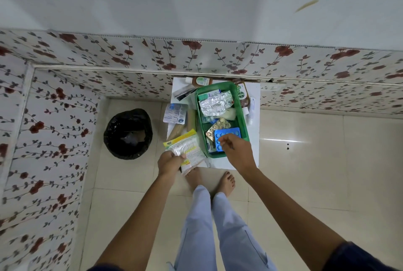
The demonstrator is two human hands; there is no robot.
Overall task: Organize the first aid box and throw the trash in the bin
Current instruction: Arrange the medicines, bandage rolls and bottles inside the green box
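A green plastic box (pixel 243 116) sits on a small white table (pixel 254 148). Inside lie silver foil strips (pixel 214 104), a gold pill strip (pixel 219 127) and a blue blister pack (pixel 229 136). My right hand (pixel 236 150) rests over the box's near end, fingers pinching the blue blister pack. My left hand (pixel 170 161) grips a clear packet with yellow trim (pixel 185 146) at the table's near left corner. A bin lined with a black bag (pixel 128 133) stands on the floor to the left.
Loose on the table: a blister card (pixel 175 113), a beige roll (pixel 182 129), a dark foil sachet (pixel 185 93), brown antiseptic bottles (pixel 199 81) and a white tube (pixel 251 109). Floral wall panels run behind and to the left. My bare feet (pixel 209 180) stand by the table.
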